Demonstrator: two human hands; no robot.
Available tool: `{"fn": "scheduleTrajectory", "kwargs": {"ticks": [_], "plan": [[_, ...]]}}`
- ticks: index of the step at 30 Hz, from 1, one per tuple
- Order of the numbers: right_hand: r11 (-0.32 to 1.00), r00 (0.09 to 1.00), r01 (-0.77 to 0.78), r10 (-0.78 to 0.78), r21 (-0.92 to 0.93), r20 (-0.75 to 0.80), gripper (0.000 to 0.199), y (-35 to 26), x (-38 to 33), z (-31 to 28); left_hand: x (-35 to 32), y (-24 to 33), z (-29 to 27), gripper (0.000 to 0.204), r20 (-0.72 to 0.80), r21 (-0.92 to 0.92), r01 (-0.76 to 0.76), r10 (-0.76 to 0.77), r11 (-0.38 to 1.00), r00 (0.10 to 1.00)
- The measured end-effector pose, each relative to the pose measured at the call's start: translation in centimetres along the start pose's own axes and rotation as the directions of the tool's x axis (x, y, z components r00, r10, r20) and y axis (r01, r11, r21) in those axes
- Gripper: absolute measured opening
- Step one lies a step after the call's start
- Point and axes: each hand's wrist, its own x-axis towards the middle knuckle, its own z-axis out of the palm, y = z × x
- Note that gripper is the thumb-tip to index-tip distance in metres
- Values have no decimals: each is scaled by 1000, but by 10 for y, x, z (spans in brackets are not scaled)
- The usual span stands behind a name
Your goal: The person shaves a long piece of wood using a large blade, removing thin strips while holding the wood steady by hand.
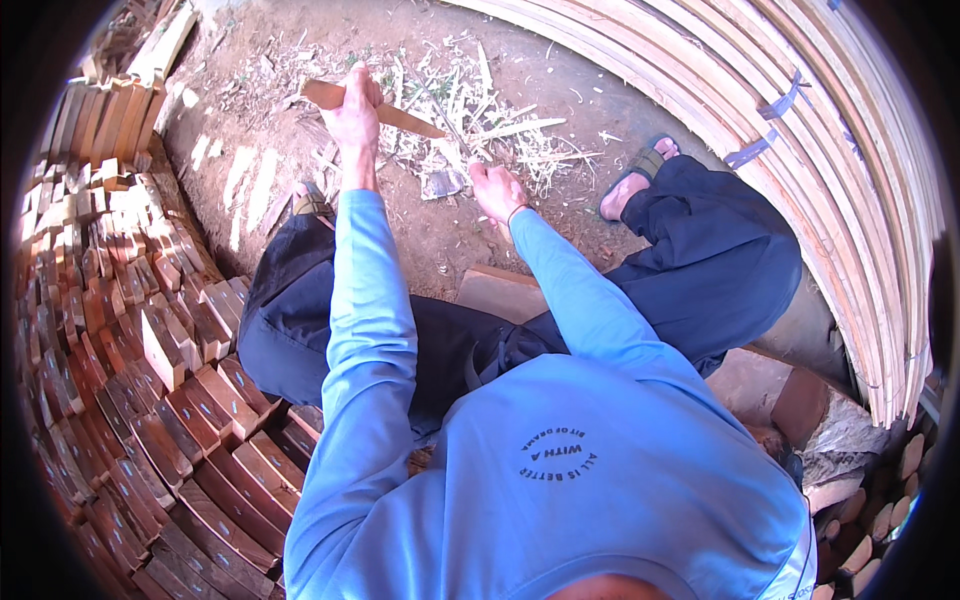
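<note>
My left hand is stretched out in front of me, its fingers wrapped round a flat, tapered piece of brown wood. The wood's broad end sticks out to the left of the fist, and its narrow end points right. Lower and to the right, my right hand is closed on the near end of a long, thin, dark tool that looks like a blade seen edge-on. This tool slants up and left past the wood's narrow tip; whether they touch, I cannot tell. Pale wood shavings lie on the ground beneath both.
Stacked reddish-brown wood blocks fill the left side. Long pale planks curve along the right, some tied with strips. My sandalled feet stand apart on bare earth. A wooden block lies between my legs.
</note>
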Motion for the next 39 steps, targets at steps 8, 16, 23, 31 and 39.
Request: {"fn": "scheduleTrajectory", "kwargs": {"ticks": [8, 16, 23, 31, 39], "plan": [[999, 999, -12, 9, 51, 52, 69, 4, 1, 5, 2, 46, 17, 38, -39, -84, -120, 117, 989, 992], [930, 980, 141, -82, -338, 182, 44, 3, -17, 26, -1, 31, -2, 39, -37, -96, -100, 97, 990, 995], [992, 992, -57, 69, -109, 109, 66, 6, -13, 24, -1, 27, 2, 39, 2, -77, -83, 83, 994, 997], [1000, 999, -2, 1, 6, 37, 73, -5, -4, 6, 1, 25, 9, 38, 35, -2, -80, 80, 997, 996], [979, 978, -200, 196, 44, 74, 66, 18, 6, 25, 6, 30, 15, 44, -33, 48, -78, 79, 996, 996]]}}
